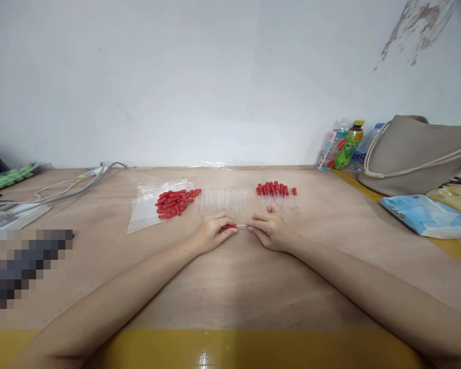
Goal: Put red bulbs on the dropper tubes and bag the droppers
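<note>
Pinched between the fingers of my left hand point(212, 233) is a red rubber dropper bulb point(230, 226). My right hand point(271, 230) grips a clear glass dropper tube point(241, 226), whose near end meets the bulb between the two hands; how far it sits inside is hidden by my fingers. Beyond my left hand, a pile of loose red bulbs point(172, 202) lies on a clear plastic bag point(144, 207). Several bare glass tubes point(223, 200) lie in a row in the middle. Past my right hand are several droppers with red bulbs fitted point(272, 189).
Bottles point(348, 146) stand against the wall at the back right, beside a grey bag point(415, 148) and a blue packet point(426, 215). At the left are a power strip point(19, 219) with cables point(72, 187) and a green packet point(11, 177). Yellow tape point(223, 346) runs along the front edge.
</note>
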Action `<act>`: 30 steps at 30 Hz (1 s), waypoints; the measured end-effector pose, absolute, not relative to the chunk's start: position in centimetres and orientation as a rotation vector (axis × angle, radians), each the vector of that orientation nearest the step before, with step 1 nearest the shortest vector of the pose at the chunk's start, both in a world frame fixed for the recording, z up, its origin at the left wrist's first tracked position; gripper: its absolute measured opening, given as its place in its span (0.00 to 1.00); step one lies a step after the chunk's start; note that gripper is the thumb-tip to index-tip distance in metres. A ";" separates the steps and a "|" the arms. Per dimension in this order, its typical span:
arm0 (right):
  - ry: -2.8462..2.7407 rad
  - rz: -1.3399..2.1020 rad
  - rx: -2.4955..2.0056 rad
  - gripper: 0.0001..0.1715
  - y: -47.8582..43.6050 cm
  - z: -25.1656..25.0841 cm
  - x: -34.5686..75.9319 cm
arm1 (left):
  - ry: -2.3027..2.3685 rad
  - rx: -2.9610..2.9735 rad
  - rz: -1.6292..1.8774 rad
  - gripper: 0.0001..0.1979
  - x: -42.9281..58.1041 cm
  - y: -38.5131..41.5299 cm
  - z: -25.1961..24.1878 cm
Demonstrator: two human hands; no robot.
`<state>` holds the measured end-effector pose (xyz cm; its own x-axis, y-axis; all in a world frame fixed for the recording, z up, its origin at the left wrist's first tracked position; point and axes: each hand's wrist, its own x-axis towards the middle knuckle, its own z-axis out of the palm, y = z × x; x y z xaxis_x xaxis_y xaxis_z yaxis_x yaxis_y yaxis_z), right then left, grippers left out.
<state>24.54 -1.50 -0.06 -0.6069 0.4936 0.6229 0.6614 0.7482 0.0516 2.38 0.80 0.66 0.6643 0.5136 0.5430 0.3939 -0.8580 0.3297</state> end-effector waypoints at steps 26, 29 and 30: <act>-2.478 0.027 -1.008 0.18 -1.7 0.7 22.8 | 0.601 2.779 0.932 0.08 2.4 0.7 0.5; -2.496 0.141 -1.049 0.19 -1.9 1.0 22.7 | 0.575 2.776 0.916 0.09 2.2 0.7 0.4; -2.501 0.169 -1.058 0.19 -2.0 1.1 22.7 | 0.567 2.772 0.918 0.09 2.2 0.8 0.4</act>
<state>22.69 -2.00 1.13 -0.6237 0.7092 0.3287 0.6584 0.7033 -0.2680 2.23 0.76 0.38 0.7387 0.4040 0.5395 0.3016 -0.9140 0.2715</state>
